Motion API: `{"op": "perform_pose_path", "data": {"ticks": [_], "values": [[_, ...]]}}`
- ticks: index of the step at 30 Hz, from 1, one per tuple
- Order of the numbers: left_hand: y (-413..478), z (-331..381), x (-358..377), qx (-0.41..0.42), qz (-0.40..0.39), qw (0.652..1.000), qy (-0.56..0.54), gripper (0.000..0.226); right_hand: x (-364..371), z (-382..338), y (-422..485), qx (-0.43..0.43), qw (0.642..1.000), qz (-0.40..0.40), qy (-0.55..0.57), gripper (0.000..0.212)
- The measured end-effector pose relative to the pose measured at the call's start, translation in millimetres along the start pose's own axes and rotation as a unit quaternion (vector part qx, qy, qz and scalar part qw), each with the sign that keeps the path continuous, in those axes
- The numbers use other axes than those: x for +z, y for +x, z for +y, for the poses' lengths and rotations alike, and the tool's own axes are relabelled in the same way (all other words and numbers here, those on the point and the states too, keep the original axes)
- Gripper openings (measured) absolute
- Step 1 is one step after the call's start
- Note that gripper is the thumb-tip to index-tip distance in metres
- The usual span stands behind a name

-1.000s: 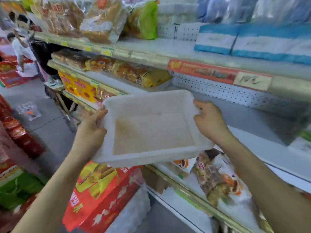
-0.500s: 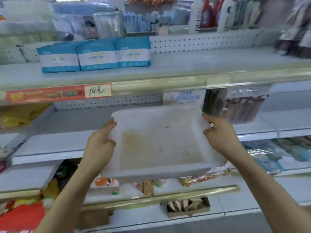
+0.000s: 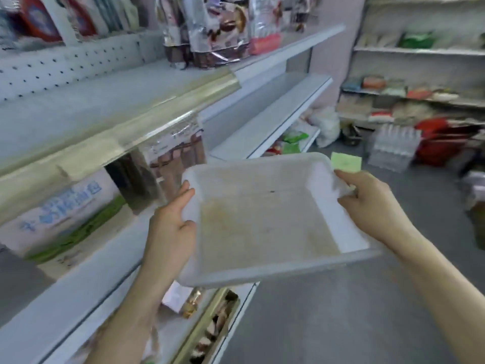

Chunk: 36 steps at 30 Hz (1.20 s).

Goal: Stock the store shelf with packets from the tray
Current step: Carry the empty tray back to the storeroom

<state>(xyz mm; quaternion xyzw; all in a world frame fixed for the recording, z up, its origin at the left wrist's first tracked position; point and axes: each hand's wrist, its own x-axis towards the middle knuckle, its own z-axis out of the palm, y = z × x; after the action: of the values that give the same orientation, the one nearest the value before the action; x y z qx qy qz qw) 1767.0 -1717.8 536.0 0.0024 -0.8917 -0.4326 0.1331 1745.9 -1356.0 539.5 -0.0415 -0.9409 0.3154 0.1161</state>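
I hold a white plastic tray (image 3: 262,269) in front of me at waist height, with no packets in it and a stained bottom. My left hand (image 3: 170,222) grips its left rim, thumb over the edge. My right hand (image 3: 372,206) grips the right rim the same way. The store shelf (image 3: 105,122) runs along my left, with a white-and-green packet (image 3: 63,214) and brown packets (image 3: 175,158) on the level beside the tray. Silver-brown bags (image 3: 210,30) stand on the top level.
The grey aisle floor (image 3: 367,311) opens to my right. More shelving (image 3: 420,95) with goods stands at the far end, with a pack of bottles (image 3: 393,145), a red bag (image 3: 441,140) and a white sack (image 3: 325,124) on the floor. Lower shelves hold packets (image 3: 210,332).
My view has swung right along the shelving, from the blue packets to the aisle's far end. The tray has stayed in both hands with the same grip.
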Motion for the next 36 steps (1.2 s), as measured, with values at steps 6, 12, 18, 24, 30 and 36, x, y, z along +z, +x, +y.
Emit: {"op": "perform_pose_path", "data": {"ticks": [6,12,18,24,30,36], "values": [[89.4,60.0,120.6,0.102,-0.127,0.986,-0.029,0.074,-62.9,91.4,5.0,0.11,0.988,0.102,-0.045,0.064],[157.6,126.1,245.7,0.118,-0.202,0.969,-0.084,0.074,-101.5,183.2,47.2,0.159,0.971,0.171,-0.056,0.063],[222.7,202.1,382.5,0.137,-0.247,0.952,-0.114,0.075,-159.0,281.9,123.9,0.18,0.961,0.201,-0.068,0.064],[283.0,257.6,491.5,0.147,-0.264,0.944,-0.136,0.076,-206.3,359.1,195.5,0.19,0.952,0.226,-0.082,0.063],[350.0,295.3,600.2,0.17,-0.26,0.947,-0.086,0.075,-222.4,444.1,272.9,0.212,0.942,0.236,-0.106,0.057],[428.8,321.1,723.1,0.167,-0.255,0.95,-0.069,0.073,-227.8,532.2,374.8,0.258,0.929,0.24,-0.114,0.043]]}}
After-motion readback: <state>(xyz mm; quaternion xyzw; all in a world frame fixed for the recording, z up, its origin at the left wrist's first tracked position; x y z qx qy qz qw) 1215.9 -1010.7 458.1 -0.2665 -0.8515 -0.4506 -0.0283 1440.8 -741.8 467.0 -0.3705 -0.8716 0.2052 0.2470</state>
